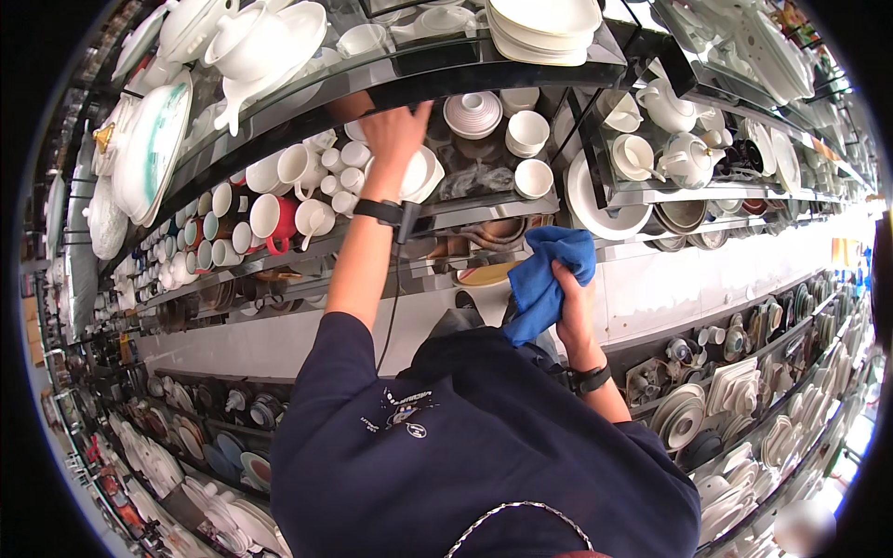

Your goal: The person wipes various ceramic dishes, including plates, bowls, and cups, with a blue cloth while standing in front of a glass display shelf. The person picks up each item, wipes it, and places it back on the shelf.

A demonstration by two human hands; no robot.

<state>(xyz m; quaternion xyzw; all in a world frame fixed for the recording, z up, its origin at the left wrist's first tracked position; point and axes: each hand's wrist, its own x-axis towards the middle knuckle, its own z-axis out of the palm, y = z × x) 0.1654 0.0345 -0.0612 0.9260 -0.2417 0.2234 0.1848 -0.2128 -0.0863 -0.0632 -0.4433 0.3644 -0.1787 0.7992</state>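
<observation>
My left hand [396, 132] reaches over the shelf with white crockery, its fingers partly under the edge of the shelf above; whether it touches anything there cannot be told. White dishes [421, 174] lie beside its wrist, and small white cups [354, 155] stand to its left. To its right are a lidded bowl with fine ridges [473, 115], stacked white bowls [527, 132] and a single white bowl [534, 178]. Closer to my body, my right hand [575, 300] grips a blue cloth [551, 279], bunched at the top with a part hanging down.
The glass shelf above [446, 63] has a dark edge and holds stacked white plates [544, 28] and a white tureen [244, 42]. Mugs, one of them red [282, 223], crowd the left. Teapots [687, 160] stand at right. Racks of plates [680, 418] line the aisle behind me.
</observation>
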